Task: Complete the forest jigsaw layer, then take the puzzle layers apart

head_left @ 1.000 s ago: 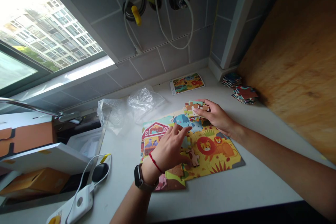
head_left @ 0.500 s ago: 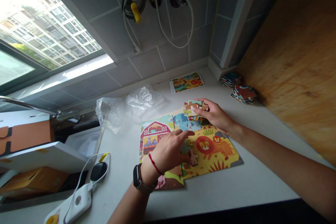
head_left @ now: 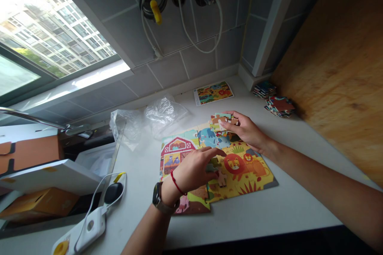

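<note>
A partly joined jigsaw puzzle (head_left: 251, 181) lies on the counter, with a red barn at its left, blue elephants at the top and lions at the right. Over its middle hovers my left hand (head_left: 194, 169), thumb and index finger apart and nothing visible between them. Just beside those fingertips, a loose brownish-pink puzzle piece (head_left: 222, 178) rests on the puzzle; a greenish piece (head_left: 214, 163) shows partly under the hand. Above the puzzle's upper edge, my right hand (head_left: 247, 129) grips a small stack of puzzle pieces (head_left: 220, 121) between thumb and fingers.
Behind the puzzle lie a picture card (head_left: 213, 93) and crumpled clear plastic bags (head_left: 164, 115). Two piles of dark-backed puzzle pieces (head_left: 279, 105) sit by the wooden panel at right. A white power strip (head_left: 86, 229) with a plugged-in cable is at the lower left.
My left index finger reaches slightly farther right over the puzzle. The right hand keeps its stack of pieces in nearly the same place.
</note>
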A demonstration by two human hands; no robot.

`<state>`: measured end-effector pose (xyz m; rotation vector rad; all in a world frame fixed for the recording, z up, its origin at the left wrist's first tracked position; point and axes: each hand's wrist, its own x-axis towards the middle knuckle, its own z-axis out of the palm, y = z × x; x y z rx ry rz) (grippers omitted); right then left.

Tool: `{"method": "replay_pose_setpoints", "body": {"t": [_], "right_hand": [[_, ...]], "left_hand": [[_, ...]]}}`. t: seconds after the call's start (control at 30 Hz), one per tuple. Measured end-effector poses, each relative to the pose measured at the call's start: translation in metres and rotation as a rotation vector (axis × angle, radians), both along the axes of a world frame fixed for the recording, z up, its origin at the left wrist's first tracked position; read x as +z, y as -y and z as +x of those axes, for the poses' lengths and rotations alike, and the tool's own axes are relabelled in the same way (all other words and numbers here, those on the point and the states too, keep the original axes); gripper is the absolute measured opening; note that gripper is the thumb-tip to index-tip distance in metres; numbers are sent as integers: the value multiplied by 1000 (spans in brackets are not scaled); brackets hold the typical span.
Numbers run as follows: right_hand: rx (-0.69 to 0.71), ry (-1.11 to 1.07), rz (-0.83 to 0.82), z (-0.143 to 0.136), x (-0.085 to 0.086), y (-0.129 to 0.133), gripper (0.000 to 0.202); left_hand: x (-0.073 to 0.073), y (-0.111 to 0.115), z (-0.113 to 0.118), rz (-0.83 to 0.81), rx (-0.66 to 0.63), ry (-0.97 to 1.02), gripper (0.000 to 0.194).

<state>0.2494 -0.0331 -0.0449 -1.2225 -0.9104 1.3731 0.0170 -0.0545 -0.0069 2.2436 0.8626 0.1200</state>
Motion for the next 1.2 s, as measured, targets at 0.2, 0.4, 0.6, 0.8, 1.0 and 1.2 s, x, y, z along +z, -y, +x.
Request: {"method": "replay_pose_setpoints", "body": {"t": [0.2, 0.4, 0.6, 0.8, 1.0, 1.2], "right_hand": [[-2, 28, 2, 1, 2, 0, 70], [6, 105, 41, 2, 0, 0, 66], [180, 301, 189, -1, -7, 5, 58], [289, 389, 249, -11, -8, 16, 60], [338, 285, 256, -17, -12, 16, 62], [371, 191, 240, -20, -15, 16, 65]], "left_hand": [[-1, -15, -8, -25, 149, 266, 40], [-6, -28, -15, -354, 513, 708, 53], [-16, -33, -3, -526, 738, 1067, 60], [-16, -22, 12, -573, 817, 1228, 52], [-20, -17, 18, -520, 808, 1279, 53], [-32, -12, 25, -369, 795, 1259, 47]]}}
